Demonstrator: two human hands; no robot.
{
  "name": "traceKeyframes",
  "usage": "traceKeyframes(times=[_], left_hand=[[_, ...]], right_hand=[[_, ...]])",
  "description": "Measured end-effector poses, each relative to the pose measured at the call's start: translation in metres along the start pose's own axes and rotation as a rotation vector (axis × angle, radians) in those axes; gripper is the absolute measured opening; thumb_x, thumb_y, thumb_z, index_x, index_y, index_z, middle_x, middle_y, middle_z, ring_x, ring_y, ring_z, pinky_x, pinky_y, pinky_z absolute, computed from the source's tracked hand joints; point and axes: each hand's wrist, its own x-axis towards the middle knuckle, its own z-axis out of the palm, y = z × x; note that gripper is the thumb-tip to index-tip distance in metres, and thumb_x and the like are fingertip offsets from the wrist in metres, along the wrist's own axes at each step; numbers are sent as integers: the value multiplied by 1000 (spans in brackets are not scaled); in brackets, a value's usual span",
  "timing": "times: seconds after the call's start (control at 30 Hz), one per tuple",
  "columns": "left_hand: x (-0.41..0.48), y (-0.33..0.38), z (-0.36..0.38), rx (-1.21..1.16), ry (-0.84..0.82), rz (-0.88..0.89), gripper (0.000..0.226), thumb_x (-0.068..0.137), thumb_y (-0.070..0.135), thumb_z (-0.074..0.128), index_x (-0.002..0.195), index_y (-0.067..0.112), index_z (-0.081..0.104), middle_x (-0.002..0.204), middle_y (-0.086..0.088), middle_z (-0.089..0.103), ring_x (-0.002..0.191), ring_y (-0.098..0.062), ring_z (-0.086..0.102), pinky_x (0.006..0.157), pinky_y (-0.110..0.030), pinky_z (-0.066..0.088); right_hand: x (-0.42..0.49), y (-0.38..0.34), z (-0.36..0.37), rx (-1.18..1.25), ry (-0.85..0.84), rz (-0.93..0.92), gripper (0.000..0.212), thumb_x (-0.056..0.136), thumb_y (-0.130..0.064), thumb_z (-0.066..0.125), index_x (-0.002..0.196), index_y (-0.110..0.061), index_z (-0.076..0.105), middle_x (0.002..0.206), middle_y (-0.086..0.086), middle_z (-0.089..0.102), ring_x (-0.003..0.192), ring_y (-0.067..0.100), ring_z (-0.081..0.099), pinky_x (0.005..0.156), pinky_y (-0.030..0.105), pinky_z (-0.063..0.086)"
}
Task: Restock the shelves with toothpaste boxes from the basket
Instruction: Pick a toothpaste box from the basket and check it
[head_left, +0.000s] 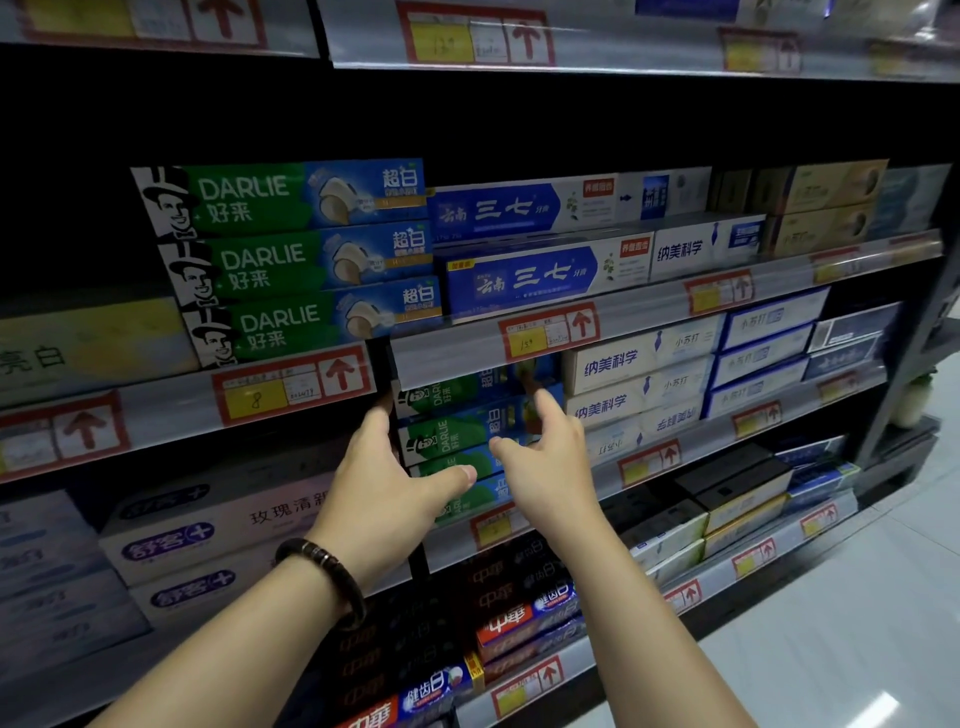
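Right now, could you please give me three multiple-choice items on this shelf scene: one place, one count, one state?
1. Where are the blue boxes from the big Darlie stack? A left B right C beneath
2. How many boxes in that stack? A three B two C five
3. The two hands are? A carrying a basket B out of view C open at the lower green boxes
Answers: B, they sit to its right; A, three faces show; C, left hand and right hand reach with straight fingers beside them.

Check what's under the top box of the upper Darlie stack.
Two more Darlie boxes lie stacked beneath it, then the price rail. Anything behind them is covered.
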Motion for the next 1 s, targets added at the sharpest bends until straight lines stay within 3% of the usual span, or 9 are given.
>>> traceKeyframes(times=[0.07, 0.17, 0.3, 0.43, 0.57, 0.73, 0.87, 1.0], left_hand=[[0, 1, 1, -4, 9, 5, 112, 78, 45, 88, 164, 22, 21, 169, 4, 27, 153, -19, 30, 121, -40, 32], [0, 3, 1, -13, 35, 1, 111, 80, 42, 87, 164, 20, 19, 170, 2, 25, 154, -21, 29, 121, -40, 32], [0, 1, 0, -10, 73, -6, 107, 79, 41, 88, 163, 21, 25, 168, 2, 31, 152, -21, 33, 121, -42, 34], [-4, 1, -1, -14, 113, -20, 102, 79, 37, 89, 161, 22, 29, 165, 2, 35, 148, -21, 37, 117, -40, 37], [-10, 0, -3, -40, 137, -47, 95, 80, 35, 88, 158, 26, 34, 160, 4, 40, 141, -21, 45, 111, -38, 40], [-20, -1, -5, -47, 145, -75, 88, 82, 34, 87, 155, 29, 36, 155, 3, 45, 134, -19, 50, 110, -43, 46], [-29, 1, -8, -54, 108, -96, 83, 86, 32, 84, 155, 27, 38, 145, 2, 51, 123, -12, 52, 101, -35, 48], [-42, 2, -12, -83, 44, -117, 77, 88, 26, 82, 153, 24, 40, 145, 5, 53, 128, -14, 55, 109, -40, 49]], right_hand=[[-2, 0, 1, 7, 30, -11, 77, 100, -21, 69, 165, -30, 30, 151, 1, 36, 127, 19, 53, 104, 33, 42], [-4, 0, 0, 10, 82, -44, 74, 99, -18, 69, 163, -30, 34, 141, -5, 39, 93, 6, 57, 91, 28, 42], [-5, 0, -3, 14, 128, -49, 68, 100, -18, 66, 160, -27, 38, 141, -5, 42, 85, 3, 57, 81, 23, 42], [-9, -1, -6, 15, 140, -28, 65, 99, -18, 65, 158, -25, 39, 143, -2, 47, 88, 2, 57, 87, 29, 42], [-15, -3, -9, -21, 127, -23, 62, 98, -18, 66, 155, -27, 41, 131, -4, 52, 90, 3, 58, 83, 28, 43], [-25, -8, -16, -66, 76, 17, 60, 100, -23, 67, 154, -27, 42, 132, -6, 54, 108, 13, 59, 88, 31, 43], [-38, -14, -23, -85, 41, 30, 58, 100, -24, 67, 153, -28, 43, 132, -8, 56, 109, 14, 62, 89, 33, 45], [-51, -21, -33, -87, 23, 55, 58, 100, -26, 66, 153, -30, 44, 130, -12, 58, 117, 16, 61, 103, 44, 51]])
